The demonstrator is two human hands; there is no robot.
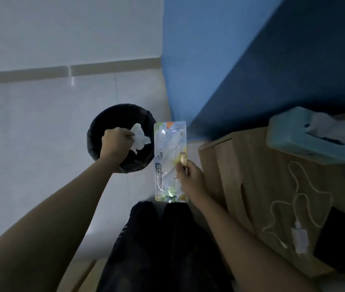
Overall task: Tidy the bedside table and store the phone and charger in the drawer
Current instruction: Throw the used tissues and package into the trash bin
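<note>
My left hand [115, 142] is closed on a crumpled white tissue [139, 138] and hangs over the open black bin [95, 131] on the floor. My right hand [190, 175] grips an empty clear plastic blister package [170, 157] by its right edge, just right of the bin and left of the wooden bedside table [251, 165]. On the table top lie a white charger with its coiled cable [299, 237] and, at the right edge, a dark phone [336, 234].
A light blue tissue box [313, 142] stands at the back of the table against the blue wall [272, 60]. The table's front face shows a drawer slot [243, 192]. My dark-trousered legs [167, 245] are below. Pale floor tiles spread to the left.
</note>
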